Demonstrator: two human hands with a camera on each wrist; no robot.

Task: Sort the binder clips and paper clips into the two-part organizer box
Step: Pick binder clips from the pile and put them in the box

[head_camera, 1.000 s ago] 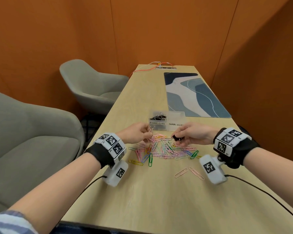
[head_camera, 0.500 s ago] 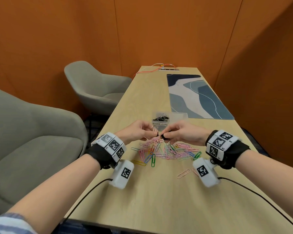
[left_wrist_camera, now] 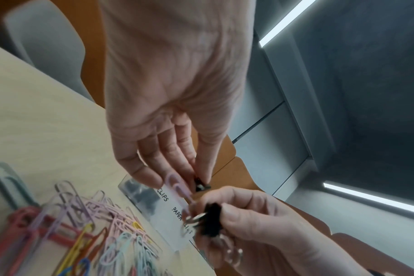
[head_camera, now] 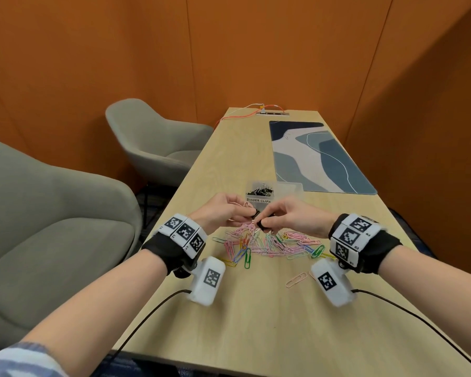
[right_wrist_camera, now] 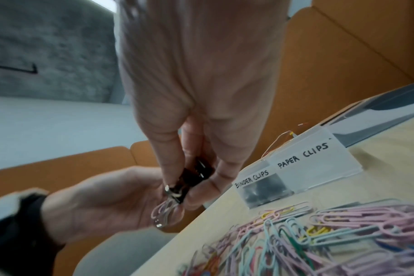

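Both hands are raised over the pile [head_camera: 267, 244], just short of the box [head_camera: 272, 192]. Left hand [head_camera: 223, 210] has its fingers curled, pinching a small black binder clip [left_wrist_camera: 199, 184] plus pink paper clips [left_wrist_camera: 177, 184]. Right hand [head_camera: 294, 217] pinches another binder clip [right_wrist_camera: 189, 179] between thumb and fingers; paper clips hang tangled from its wire loops.

Step in hand, best guess: untangling paper clips from binder clips before dropping.

Box sits on the worktop [head_camera: 256, 322] at 12 o'clock from the pile. Its left bin, labelled BINDER CLIPS, holds black clips; the right bin, labelled PAPER CLIPS, looks empty, though it's clear plastic and hard to read. The pile on the worktop looks to be mostly coloured paper clips.

Next: pull the wires free, binder clips to the left bin, paper clips to the right. Risk: a tangled paper clip rides along into the wrong bin.
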